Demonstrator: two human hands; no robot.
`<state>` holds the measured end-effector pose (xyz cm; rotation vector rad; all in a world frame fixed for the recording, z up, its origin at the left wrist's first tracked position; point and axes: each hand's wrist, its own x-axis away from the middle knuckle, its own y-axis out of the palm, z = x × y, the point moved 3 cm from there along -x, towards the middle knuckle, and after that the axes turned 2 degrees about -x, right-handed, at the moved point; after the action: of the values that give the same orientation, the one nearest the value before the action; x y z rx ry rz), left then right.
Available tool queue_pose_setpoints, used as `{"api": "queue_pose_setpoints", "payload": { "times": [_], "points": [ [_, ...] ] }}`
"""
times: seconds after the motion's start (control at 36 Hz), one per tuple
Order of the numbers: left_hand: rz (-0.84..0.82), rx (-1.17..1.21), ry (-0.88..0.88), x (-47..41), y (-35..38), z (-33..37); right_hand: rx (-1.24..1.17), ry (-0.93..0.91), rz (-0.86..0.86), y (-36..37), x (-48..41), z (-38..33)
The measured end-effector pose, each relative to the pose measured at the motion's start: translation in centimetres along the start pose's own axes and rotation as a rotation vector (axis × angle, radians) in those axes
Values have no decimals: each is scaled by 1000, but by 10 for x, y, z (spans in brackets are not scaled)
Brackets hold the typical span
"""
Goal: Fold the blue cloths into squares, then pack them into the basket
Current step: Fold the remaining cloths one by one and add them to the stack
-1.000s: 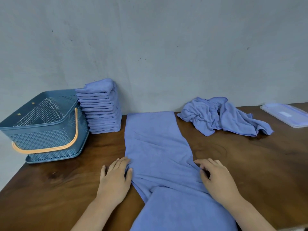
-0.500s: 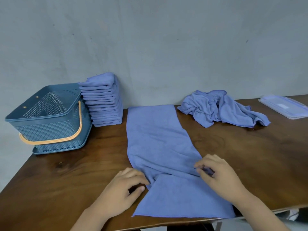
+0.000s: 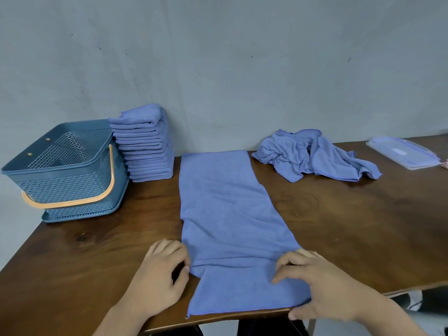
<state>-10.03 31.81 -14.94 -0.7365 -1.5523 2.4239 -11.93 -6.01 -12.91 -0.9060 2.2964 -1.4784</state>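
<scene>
Change: half a second ago the left hand (image 3: 160,277) pinched the cloth (image 3: 225,214) at the corner of its folded-back flap. It now sits a little further left, at the cloth's left edge. The right hand (image 3: 322,287) has slid towards the near right corner. The cloth has not moved.
Left hand: fingers curled, thumb tip against the cloth's edge; whether it pinches I cannot tell.
Right hand: curled over the right edge, thumb at the near corner, holding the cloth.
Cloth: one long strip across the table (image 3: 351,226), from the wall to the near edge, with the near end folded back on itself.
Hidden: the right palm covers the flap's right corner. Both forearms are cut off at the bottom, and the lid (image 3: 402,152) nearly reaches the right border.
Counts: two hands; one basket (image 3: 72,185) at far left; one stack (image 3: 145,144) of folded cloths touching it, perhaps a dozen layers; one crumpled heap (image 3: 315,154), number of cloths unclear; one lid.
</scene>
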Motion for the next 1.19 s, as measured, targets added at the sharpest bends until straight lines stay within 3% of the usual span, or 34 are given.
{"api": "queue_pose_setpoints", "payload": {
  "times": [0.08, 0.17, 0.28, 0.47, 0.61, 0.86, 0.97, 1.08, 1.19],
  "points": [
    [-24, 67, 92, 2, -5, 11, -28, -26, 37, -4, 0, -4],
    [-158, 176, 187, 6, -8, 22, 0, -43, 95, -4, -5, -7],
    [-225, 178, 183, 6, -11, 25, -26, 35, 160, -10, -14, -11],
    [-263, 205, 176, 10, -17, 27, -340, 148, 322, -27, -25, -11],
    [-336, 12, 178, 10, -8, 32, -530, 232, 418, -32, -32, -5],
    [-116, -46, 261, 3, 1, 42, -553, 275, 321, -33, -54, -8],
    [-153, 187, 169, 3, -13, 44, -601, 261, 217, -42, -54, -8],
    [-216, 457, 65, 1, -24, 32, -627, 213, 2, -51, -53, -16],
    [-238, 586, 47, -6, -30, 30, -667, 195, -64, -57, -64, -18]
  ]
}}
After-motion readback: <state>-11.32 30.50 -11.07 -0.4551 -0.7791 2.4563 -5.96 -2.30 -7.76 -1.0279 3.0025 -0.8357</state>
